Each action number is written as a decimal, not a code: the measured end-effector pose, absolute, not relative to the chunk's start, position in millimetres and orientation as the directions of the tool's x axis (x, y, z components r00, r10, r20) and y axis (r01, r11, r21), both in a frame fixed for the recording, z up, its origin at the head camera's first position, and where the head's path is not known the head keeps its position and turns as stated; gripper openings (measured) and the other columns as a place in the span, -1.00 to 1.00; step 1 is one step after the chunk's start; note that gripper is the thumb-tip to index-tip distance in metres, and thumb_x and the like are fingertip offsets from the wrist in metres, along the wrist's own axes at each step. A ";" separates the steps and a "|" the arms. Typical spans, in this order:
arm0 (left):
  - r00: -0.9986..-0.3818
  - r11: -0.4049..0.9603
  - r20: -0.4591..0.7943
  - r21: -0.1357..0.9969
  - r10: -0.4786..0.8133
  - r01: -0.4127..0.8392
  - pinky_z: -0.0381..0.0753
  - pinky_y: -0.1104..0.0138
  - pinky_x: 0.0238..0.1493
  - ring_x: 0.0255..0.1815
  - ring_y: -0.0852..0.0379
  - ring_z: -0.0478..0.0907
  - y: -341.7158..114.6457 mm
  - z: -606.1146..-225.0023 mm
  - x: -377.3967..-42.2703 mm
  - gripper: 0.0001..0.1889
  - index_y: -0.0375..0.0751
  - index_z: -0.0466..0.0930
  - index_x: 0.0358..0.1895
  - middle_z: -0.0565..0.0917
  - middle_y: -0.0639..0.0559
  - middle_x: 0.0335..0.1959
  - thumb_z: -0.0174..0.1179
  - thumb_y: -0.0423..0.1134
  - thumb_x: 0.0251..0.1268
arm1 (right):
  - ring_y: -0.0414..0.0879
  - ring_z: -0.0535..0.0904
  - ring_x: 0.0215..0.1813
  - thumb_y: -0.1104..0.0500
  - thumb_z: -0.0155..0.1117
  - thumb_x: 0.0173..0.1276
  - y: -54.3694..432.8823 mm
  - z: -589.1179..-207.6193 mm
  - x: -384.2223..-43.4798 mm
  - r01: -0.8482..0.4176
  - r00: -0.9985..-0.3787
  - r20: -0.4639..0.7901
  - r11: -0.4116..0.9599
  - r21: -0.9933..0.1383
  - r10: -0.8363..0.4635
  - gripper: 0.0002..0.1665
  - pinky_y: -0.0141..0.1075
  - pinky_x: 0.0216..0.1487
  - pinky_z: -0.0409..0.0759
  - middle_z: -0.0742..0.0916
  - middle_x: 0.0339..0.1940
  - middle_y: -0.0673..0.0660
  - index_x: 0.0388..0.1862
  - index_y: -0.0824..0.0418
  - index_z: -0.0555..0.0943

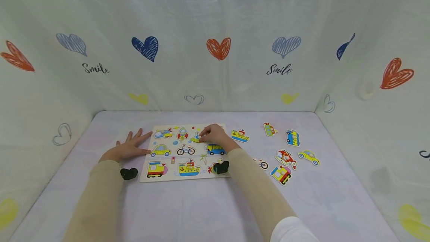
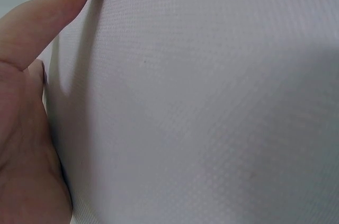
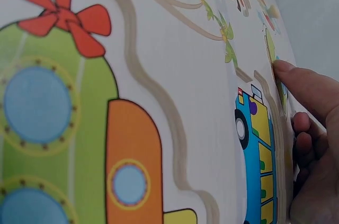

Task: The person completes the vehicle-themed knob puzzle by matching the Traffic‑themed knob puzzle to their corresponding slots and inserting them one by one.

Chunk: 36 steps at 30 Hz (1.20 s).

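My right hand (image 1: 215,135) pinches the saucer piece (image 1: 195,139), top row of the board (image 1: 173,176); left hand (image 1: 127,149) spread, touching its edge. Plane (image 1: 162,133) and rocket (image 1: 182,134) look done. Seven left on the desk (image 1: 188,208), right side: ship (image 1: 240,136), submarine (image 1: 270,130), bus (image 1: 293,138), helicopter (image 1: 285,158), car (image 1: 309,157), train (image 1: 281,175), bicycle (image 1: 264,165).

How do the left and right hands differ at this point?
The left hand has its fingers spread; the right hand has its fingers bent and drawn together. The left hand touches the left edge of the puzzle board; the right hand touches the flying-saucer piece in the top row. Both are bare and extend from beige sleeves.
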<state>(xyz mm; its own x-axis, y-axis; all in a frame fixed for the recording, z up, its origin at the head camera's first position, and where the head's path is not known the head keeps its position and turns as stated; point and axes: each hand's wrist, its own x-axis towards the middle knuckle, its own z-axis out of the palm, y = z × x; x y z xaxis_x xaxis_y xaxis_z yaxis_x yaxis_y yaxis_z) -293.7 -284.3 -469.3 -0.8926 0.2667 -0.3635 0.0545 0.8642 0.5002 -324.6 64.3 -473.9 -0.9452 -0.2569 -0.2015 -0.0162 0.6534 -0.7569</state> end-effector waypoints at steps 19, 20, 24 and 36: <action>-0.888 0.865 -0.357 0.494 0.291 0.084 -0.64 -0.49 0.10 0.41 -0.50 -0.65 -279.8 -468.2 -288.1 0.01 -0.15 -0.07 0.55 -0.39 -0.42 0.52 0.26 0.22 0.17 | -0.03 0.49 -0.12 0.16 0.47 0.21 121.7 -453.0 -316.4 -0.092 -0.964 -0.071 0.571 -0.816 -0.257 -0.64 -0.29 -0.12 0.52 0.67 -0.17 0.02 0.01 0.12 0.69; -0.887 0.865 -0.358 0.495 0.291 0.084 -0.65 -0.49 0.10 0.41 -0.50 -0.66 -280.6 -468.2 -288.4 0.02 -0.16 -0.07 0.55 -0.39 -0.42 0.52 0.26 0.22 0.16 | -0.04 0.49 -0.11 0.16 0.47 0.22 125.2 -452.3 -316.0 -0.092 -0.965 -0.072 0.581 -0.809 -0.254 -0.63 -0.30 -0.13 0.52 0.66 -0.17 0.01 0.02 0.12 0.69; -0.886 0.868 -0.362 0.490 0.290 0.084 -0.64 -0.50 0.09 0.41 -0.51 -0.65 -282.6 -467.1 -288.7 0.02 -0.17 -0.08 0.55 -0.39 -0.43 0.51 0.25 0.22 0.17 | -0.03 0.48 -0.10 0.16 0.46 0.22 139.1 -449.8 -313.0 -0.083 -0.969 -0.077 0.601 -0.795 -0.236 -0.62 -0.31 -0.17 0.52 0.66 -0.16 0.02 0.03 0.13 0.68; -0.881 0.860 -0.364 0.503 0.301 0.086 -0.66 -0.50 0.06 0.40 -0.52 -0.66 -285.8 -466.4 -288.2 0.04 -0.16 -0.11 0.55 -0.41 -0.44 0.51 0.25 0.23 0.16 | 0.00 0.49 -0.09 0.17 0.45 0.24 193.5 -449.9 -300.2 -0.038 -0.979 -0.100 0.649 -0.760 -0.175 -0.62 -0.30 -0.15 0.53 0.67 -0.14 0.07 0.05 0.18 0.68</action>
